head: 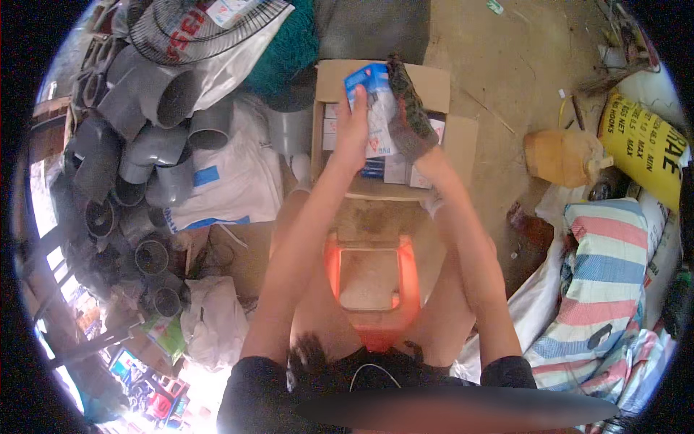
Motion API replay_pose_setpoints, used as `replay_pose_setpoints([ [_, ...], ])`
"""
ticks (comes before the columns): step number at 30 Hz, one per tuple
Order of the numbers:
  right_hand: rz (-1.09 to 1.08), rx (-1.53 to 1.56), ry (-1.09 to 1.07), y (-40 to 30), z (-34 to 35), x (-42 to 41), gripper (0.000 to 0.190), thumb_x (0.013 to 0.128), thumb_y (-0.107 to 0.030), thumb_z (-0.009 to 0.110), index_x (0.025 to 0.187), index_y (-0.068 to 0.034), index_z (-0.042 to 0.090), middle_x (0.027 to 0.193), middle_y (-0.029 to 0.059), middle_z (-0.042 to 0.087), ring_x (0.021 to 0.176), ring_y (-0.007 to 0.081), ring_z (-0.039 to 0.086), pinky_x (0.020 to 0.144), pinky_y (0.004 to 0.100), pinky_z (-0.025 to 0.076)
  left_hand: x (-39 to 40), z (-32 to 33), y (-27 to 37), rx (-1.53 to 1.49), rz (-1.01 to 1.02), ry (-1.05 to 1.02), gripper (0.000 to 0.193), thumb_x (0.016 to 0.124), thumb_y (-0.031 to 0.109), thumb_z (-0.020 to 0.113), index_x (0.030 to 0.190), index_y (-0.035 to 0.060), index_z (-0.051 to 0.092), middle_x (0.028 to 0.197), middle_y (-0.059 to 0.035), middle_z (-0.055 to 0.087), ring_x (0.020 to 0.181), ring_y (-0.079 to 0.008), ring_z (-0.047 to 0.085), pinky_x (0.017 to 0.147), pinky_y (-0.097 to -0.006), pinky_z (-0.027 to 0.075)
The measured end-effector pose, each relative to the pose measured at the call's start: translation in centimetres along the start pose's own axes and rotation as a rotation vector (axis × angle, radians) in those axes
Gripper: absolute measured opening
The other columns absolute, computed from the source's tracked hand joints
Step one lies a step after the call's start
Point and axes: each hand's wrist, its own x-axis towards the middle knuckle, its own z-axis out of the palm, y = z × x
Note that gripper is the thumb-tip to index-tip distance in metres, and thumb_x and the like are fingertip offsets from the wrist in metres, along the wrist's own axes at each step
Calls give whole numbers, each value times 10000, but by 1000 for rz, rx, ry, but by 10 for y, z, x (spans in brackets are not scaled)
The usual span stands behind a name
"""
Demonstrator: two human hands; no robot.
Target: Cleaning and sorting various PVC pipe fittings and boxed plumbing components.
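Over an open cardboard box (436,81), my left hand (353,133) is bare and grips the left side of a small blue and white carton (381,116) bearing print. On the carton's right side lies my right hand (409,111) in a dark patterned glove, its fingers pointing up and away from me. The carton is raised above the box, which holds several more small white cartons (397,169) and some blue ones (373,169). Part of the box's inside is hidden by my hands and the held carton.
Grey plastic pipe fittings (154,144) are heaped at left, below a black wire fan guard (211,32). An orange plastic stool (409,271) is between my legs. At right are an orange jerrycan (561,157), a yellow sack (642,146) and a striped woven sack (604,271).
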Motion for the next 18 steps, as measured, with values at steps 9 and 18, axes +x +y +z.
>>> replay_pose_setpoints([
  [9,410,621,469,-33,-7,62,272,736,-91,492,977,16,559,953,156,592,916,292,537,817,344,428,-7,18,8,332,213,15,528,839,285,523,1256,32,320,1093,-121,489,993,-163,468,897,-291,338],
  [18,-117,432,181,72,-5,88,373,872,-268,425,1178,-58,458,1182,94,481,1085,192,448,904,278,350,-1,16,18,416,272,121,580,748,242,640,1199,14,356,1037,-96,498,865,-140,519,770,-273,433],
])
